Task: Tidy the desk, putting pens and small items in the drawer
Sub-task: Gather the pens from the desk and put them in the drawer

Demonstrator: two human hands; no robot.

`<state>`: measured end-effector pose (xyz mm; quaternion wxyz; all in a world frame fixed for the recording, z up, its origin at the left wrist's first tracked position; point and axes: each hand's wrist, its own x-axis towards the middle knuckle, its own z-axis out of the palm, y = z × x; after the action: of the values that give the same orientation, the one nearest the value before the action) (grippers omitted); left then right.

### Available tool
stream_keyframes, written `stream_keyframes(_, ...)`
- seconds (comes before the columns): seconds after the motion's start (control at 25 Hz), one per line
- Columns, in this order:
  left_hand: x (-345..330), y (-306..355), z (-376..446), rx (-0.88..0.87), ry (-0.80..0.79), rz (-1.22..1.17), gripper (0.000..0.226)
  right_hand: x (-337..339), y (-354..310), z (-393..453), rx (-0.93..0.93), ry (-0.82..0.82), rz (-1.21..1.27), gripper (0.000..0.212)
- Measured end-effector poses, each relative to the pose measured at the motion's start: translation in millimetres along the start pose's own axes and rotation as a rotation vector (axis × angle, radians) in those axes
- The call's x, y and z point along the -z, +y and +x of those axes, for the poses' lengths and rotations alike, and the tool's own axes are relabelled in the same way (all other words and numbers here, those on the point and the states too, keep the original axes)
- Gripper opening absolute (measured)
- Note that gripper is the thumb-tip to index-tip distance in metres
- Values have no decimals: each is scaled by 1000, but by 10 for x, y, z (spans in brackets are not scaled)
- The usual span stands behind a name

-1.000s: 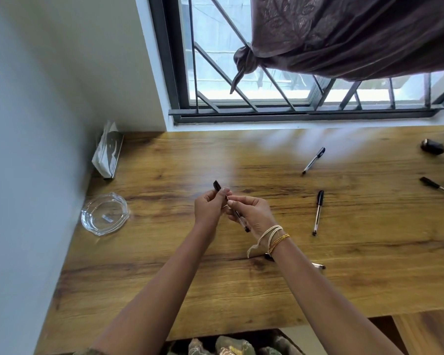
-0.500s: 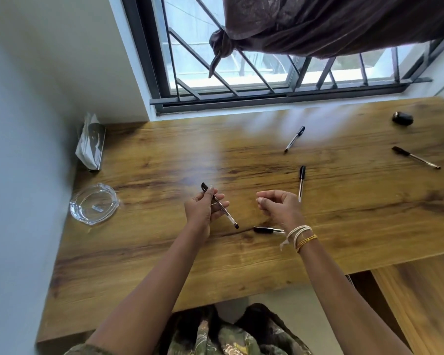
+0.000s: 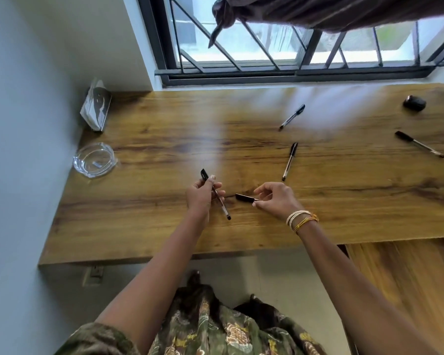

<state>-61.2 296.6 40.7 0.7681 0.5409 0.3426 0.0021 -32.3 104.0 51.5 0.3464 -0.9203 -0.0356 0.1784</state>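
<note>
Head view, looking down over a wooden table [image 3: 164, 226] set under a barred window [image 3: 267, 55], with a dark knotted curtain [image 3: 318, 11] along the top edge of the frame. Near the centre, the left hand [image 3: 199, 198] is closed around a clear pen with a black cap [image 3: 215, 194], held slanted, cap end toward the upper left and tip toward the lower right, above the table surface. Just to its right, the right hand [image 3: 274, 198] pinches a second pen [image 3: 245, 198] between thumb and fingertips; only its black end shows, pointing left toward the other hand, lying low near the tabletop, and whether it touches the wood cannot be told. Cord bracelets [image 3: 301, 219] ring the right wrist.

Three more pens lie loose on the table: one right of centre [image 3: 289, 161], one farther up toward the window [image 3: 292, 117], one at the right edge of the frame [image 3: 419, 144]. A small dark object [image 3: 414, 103] sits in the upper right. At the left, a glass ashtray [image 3: 95, 160] sits near the wall, with a tissue pack [image 3: 96, 105] above it in the corner.
</note>
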Motion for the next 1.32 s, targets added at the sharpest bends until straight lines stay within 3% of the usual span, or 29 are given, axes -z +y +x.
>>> stream_keyframes(0.28, 116, -207, -300, 3, 95, -94, 12, -93, 288, -161, 149, 158, -93, 14)
stream_keyframes(0.48, -1, -330, -496, 6, 61, -171, 9, -86, 49, -355, -123, -51, 723, 15)
stream_keyframes(0.56, -93, -348, -557, 16, 40, -192, 14, -115, 5, -432, -125, -120, 808, 19)
stream_keyframes(0.76, -311, -367, -676, 16, 4, -218, 10, -122, 9, -565, -96, -123, 851, 20)
stream_keyframes(1.04, -454, -342, -738, 13, -116, -149, 10, -42, 105, -513, -37, -41, 736, 18)
stream_keyframes(1.2, -522, -292, -605, -4, -98, -88, 6, 26, 137, -361, -12, -39, 639, 17)
stream_keyframes(1.32, -596, -233, -469, 0, -57, -102, 6, 173, 180, -102, 23, 185, 356, 22)
